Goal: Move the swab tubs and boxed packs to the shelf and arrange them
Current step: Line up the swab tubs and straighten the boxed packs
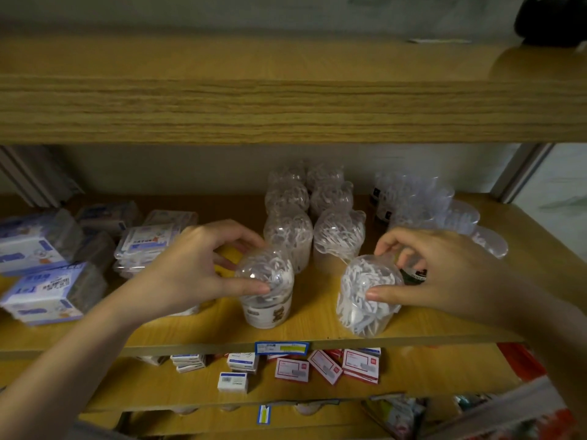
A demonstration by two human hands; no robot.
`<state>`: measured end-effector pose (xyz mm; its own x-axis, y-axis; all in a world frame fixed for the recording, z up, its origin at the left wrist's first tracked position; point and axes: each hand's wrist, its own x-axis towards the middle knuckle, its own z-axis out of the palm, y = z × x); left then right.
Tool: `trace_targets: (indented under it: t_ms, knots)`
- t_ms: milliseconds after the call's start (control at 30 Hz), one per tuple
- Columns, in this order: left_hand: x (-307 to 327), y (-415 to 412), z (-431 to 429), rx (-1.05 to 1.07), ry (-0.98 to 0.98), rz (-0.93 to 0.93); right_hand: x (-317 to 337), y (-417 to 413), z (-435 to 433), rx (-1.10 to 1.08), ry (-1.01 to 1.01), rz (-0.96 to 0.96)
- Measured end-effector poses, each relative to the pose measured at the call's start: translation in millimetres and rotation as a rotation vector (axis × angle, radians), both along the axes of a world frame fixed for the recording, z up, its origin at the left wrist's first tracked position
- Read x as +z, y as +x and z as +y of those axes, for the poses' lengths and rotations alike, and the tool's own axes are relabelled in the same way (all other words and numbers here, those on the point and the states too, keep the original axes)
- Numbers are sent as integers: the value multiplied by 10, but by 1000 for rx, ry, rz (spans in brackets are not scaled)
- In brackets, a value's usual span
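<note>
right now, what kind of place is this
Probably a small shop: a price label on the front of the shelf, rows of identical clear swab tubs, and stacked small boxes on the level below.

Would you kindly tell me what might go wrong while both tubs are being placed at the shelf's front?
1. The right tub seems tilted and is near the shelf edge; if the right hand lets go now, it may topple off.
2. The left hand grips the left tub just before the rear tubs; a push back could knock them over.
</note>
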<state>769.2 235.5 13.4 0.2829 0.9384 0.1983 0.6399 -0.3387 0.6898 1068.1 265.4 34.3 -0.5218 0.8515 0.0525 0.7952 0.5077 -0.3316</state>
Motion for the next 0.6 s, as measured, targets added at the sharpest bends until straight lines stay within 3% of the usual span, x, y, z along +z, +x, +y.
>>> trace_targets:
  t_ms: [400, 600]
  knots:
    - [-24, 218, 14, 30, 71, 82, -80, -330, -55, -130, 218, -44]
    - [-45, 291, 35, -33, 113, 66, -112, -423, -90, -150, 347, -172]
